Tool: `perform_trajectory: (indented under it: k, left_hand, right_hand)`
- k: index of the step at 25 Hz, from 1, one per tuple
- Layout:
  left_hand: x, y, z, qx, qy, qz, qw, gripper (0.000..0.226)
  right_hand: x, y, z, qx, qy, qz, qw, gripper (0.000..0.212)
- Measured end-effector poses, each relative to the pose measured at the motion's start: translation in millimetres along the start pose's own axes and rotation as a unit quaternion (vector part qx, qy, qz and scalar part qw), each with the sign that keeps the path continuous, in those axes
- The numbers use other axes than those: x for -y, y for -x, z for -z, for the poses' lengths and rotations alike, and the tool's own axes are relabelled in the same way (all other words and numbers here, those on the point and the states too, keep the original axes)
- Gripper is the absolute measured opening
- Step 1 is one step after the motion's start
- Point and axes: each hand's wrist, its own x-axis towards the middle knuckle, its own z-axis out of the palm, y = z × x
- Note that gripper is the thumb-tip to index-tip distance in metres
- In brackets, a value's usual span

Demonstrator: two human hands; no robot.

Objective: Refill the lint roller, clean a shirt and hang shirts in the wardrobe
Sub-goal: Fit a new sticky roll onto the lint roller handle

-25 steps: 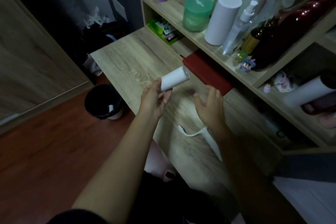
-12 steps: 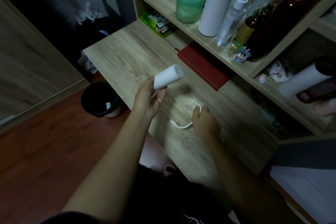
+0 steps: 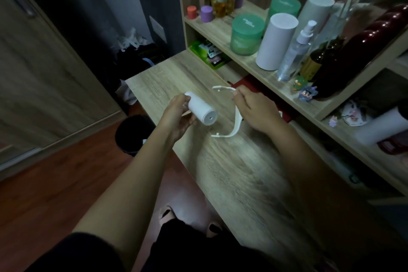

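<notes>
My left hand [image 3: 176, 116] grasps the white cylindrical roll [image 3: 202, 109]; my right hand [image 3: 257, 111] pinches the curved white plastic frame [image 3: 238, 120].

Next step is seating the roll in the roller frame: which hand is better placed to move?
Probably the left. The left hand grips the white roll just off the open side of the frame, which the right hand holds by its upper arm.

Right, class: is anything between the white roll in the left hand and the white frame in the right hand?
Nothing visible does. The roll, gripped by the left hand, and the open side of the frame, held by the right hand, face each other across an open gap above the desk.
</notes>
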Motion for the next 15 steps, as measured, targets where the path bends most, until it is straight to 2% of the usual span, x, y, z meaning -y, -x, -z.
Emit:
perform_trajectory:
  k: [4, 12, 15]
  left_hand:
    - [-2, 5, -5, 0.042, -0.086, -0.030, 0.995, 0.016]
    - [16, 8, -3, 0.047, -0.103, -0.025, 0.993, 0.003]
    - [20, 14, -6, 0.062, -0.117, -0.018, 0.991, 0.026]
  right_hand:
    - [2, -14, 1, 0.020, 0.007, 0.021, 1.000, 0.038]
    - [6, -12, -14, 0.058, 0.014, 0.014, 0.998, 0.035]
    - [9, -11, -17, 0.059, 0.017, 0.009, 0.998, 0.035]
